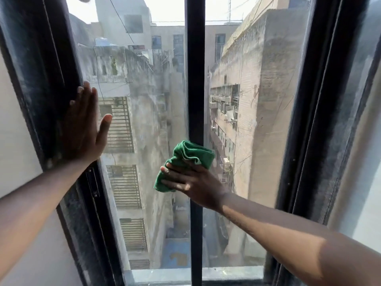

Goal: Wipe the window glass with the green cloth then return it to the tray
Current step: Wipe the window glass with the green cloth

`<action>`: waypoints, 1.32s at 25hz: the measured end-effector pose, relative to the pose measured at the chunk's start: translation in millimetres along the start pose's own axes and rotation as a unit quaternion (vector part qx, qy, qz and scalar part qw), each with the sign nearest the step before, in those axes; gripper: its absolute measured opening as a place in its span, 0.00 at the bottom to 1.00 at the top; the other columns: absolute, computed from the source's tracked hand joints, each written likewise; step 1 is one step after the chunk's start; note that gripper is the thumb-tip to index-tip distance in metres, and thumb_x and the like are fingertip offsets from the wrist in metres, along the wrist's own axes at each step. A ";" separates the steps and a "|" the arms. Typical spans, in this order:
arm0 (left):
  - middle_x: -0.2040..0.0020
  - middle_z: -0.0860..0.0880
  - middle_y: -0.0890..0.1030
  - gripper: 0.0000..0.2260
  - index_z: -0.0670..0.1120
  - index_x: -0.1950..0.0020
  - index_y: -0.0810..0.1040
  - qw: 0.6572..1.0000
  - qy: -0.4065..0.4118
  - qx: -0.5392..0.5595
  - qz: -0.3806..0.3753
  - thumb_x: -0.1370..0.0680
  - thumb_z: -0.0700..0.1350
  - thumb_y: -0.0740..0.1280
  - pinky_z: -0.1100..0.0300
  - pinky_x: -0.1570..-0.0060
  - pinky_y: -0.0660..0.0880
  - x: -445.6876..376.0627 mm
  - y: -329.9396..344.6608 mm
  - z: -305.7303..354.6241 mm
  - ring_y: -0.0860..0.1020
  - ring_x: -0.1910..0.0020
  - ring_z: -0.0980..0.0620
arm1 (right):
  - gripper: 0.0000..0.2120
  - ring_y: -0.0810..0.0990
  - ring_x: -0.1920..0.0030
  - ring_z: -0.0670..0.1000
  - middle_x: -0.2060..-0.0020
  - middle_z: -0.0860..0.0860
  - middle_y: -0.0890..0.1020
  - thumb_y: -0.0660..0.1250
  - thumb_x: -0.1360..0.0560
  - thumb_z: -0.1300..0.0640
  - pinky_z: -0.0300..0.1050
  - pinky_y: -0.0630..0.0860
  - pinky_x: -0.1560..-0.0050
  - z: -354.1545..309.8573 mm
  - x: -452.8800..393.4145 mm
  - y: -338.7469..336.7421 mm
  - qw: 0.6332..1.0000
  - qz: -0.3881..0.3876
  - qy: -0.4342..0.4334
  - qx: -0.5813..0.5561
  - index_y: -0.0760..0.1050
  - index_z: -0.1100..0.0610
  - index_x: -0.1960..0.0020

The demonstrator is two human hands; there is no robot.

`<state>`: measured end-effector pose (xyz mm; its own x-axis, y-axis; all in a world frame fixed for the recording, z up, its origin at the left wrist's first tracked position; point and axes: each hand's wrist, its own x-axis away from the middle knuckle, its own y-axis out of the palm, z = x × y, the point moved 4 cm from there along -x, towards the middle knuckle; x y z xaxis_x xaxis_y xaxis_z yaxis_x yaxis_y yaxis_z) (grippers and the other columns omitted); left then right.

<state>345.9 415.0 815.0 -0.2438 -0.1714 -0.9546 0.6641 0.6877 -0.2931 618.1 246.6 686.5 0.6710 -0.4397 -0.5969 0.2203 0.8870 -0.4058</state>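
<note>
The window glass [144,100] fills the view, split by a black centre bar [195,79]. My right hand [193,182] presses a folded green cloth [190,156] flat against the glass at the centre bar, below the middle of the window. Its fingers are spread over the cloth. My left hand [84,129] lies flat and open against the left frame [47,89] and the glass edge, fingers pointing up, holding nothing. No tray is in view.
The black frame's right side [313,120] borders the right pane [257,100]. A white wall [14,131] lies left of the frame. Concrete buildings and a narrow alley show through the glass. A sill [165,275] runs along the bottom.
</note>
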 end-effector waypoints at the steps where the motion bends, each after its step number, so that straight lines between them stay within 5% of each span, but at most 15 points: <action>1: 0.06 0.47 0.44 0.33 0.47 0.06 0.45 0.999 0.036 -0.014 -0.006 0.08 0.58 0.50 0.54 0.09 0.39 -12.9 0.8 12.3 0.43 0.06 0.49 | 0.24 0.77 0.19 0.51 0.21 0.47 0.80 0.71 0.15 0.61 0.56 0.73 0.17 0.3 7.1 1.9 1.000 -0.004 -0.023 -0.006 0.80 0.44 0.23; 4: 0.06 0.43 0.54 0.32 0.44 0.06 0.53 0.985 0.170 -0.030 -0.005 0.07 0.57 0.56 0.49 0.08 0.46 -52.5 15.7 68.0 0.51 0.06 0.47 | 0.22 0.77 0.20 0.52 0.22 0.48 0.81 0.68 0.14 0.62 0.57 0.67 0.14 7.5 9.7 -4.0 0.999 0.008 -0.046 -0.014 0.82 0.44 0.25; 9: 0.07 0.43 0.58 0.32 0.42 0.07 0.58 0.948 0.307 -0.081 0.014 0.07 0.58 0.57 0.44 0.09 0.56 -86.7 37.9 155.4 0.61 0.08 0.44 | 0.21 0.71 0.16 0.54 0.18 0.49 0.76 0.65 0.11 0.59 0.65 0.68 0.15 32.7 31.4 -19.8 0.991 0.074 0.104 -0.027 0.77 0.45 0.20; 13: 0.08 0.42 0.59 0.31 0.41 0.08 0.60 0.939 0.313 -0.124 0.067 0.07 0.57 0.57 0.44 0.11 0.62 -86.1 49.6 188.6 0.61 0.09 0.44 | 0.29 0.65 0.13 0.60 0.14 0.51 0.68 0.69 0.13 0.62 0.72 0.69 0.18 64.1 56.8 -21.5 0.964 0.078 0.249 -0.048 0.68 0.46 0.15; 16: 0.09 0.41 0.63 0.29 0.39 0.09 0.63 0.947 0.286 -0.115 0.094 0.07 0.54 0.59 0.44 0.12 0.64 -81.1 53.0 194.2 0.64 0.10 0.43 | 0.31 0.66 0.14 0.60 0.14 0.53 0.68 0.72 0.15 0.64 0.75 0.67 0.19 81.1 56.4 -24.0 0.938 0.076 0.334 -0.051 0.70 0.48 0.15; 21: 0.09 0.41 0.63 0.27 0.39 0.10 0.64 0.957 0.259 -0.091 0.089 0.06 0.51 0.58 0.45 0.11 0.63 -78.4 54.9 200.1 0.64 0.09 0.43 | 0.25 0.57 0.10 0.61 0.11 0.52 0.63 0.61 0.10 0.49 0.83 0.47 0.16 184.0 -28.0 -63.1 0.914 0.107 0.391 -0.035 0.66 0.42 0.13; 24: 0.08 0.42 0.61 0.27 0.40 0.09 0.62 0.961 0.250 -0.083 0.079 0.06 0.50 0.56 0.46 0.09 0.57 -78.6 55.2 199.3 0.61 0.08 0.45 | 0.26 0.55 0.10 0.64 0.11 0.47 0.62 0.57 0.09 0.43 0.86 0.44 0.19 206.5 -61.5 -65.8 0.896 0.120 0.428 0.014 0.62 0.41 0.12; 27: 0.07 0.44 0.60 0.26 0.42 0.08 0.60 0.966 0.239 -0.070 0.076 0.06 0.48 0.55 0.46 0.09 0.55 -76.5 58.1 200.7 0.60 0.08 0.47 | 0.30 0.48 0.09 0.63 0.09 0.45 0.56 0.59 0.10 0.45 0.88 0.48 0.20 126.5 -1.2 -22.6 0.912 0.067 0.404 0.031 0.56 0.43 0.10; 30: 0.07 0.44 0.60 0.26 0.42 0.08 0.60 0.965 0.241 -0.074 0.078 0.06 0.48 0.54 0.46 0.09 0.55 -77.1 56.8 200.9 0.60 0.08 0.46 | 0.42 0.35 0.10 0.59 0.09 0.43 0.43 0.66 0.15 0.48 0.90 0.59 0.25 33.9 114.8 17.2 0.934 -0.108 0.340 0.019 0.45 0.40 0.09; 33: 0.07 0.43 0.60 0.26 0.41 0.08 0.60 0.964 0.243 -0.078 0.075 0.06 0.48 0.55 0.46 0.09 0.56 -77.0 53.2 201.6 0.60 0.08 0.45 | 0.36 0.28 0.11 0.53 0.11 0.39 0.35 0.53 0.12 0.41 0.90 0.61 0.26 51.9 136.3 11.6 0.935 -0.128 0.331 -0.001 0.38 0.36 0.11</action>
<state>542.5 322.6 862.0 -0.4809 0.2629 -0.8364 0.6128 0.7831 -0.1063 748.8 204.2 636.4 0.0103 -0.6292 -0.7771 0.3110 0.7406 -0.5956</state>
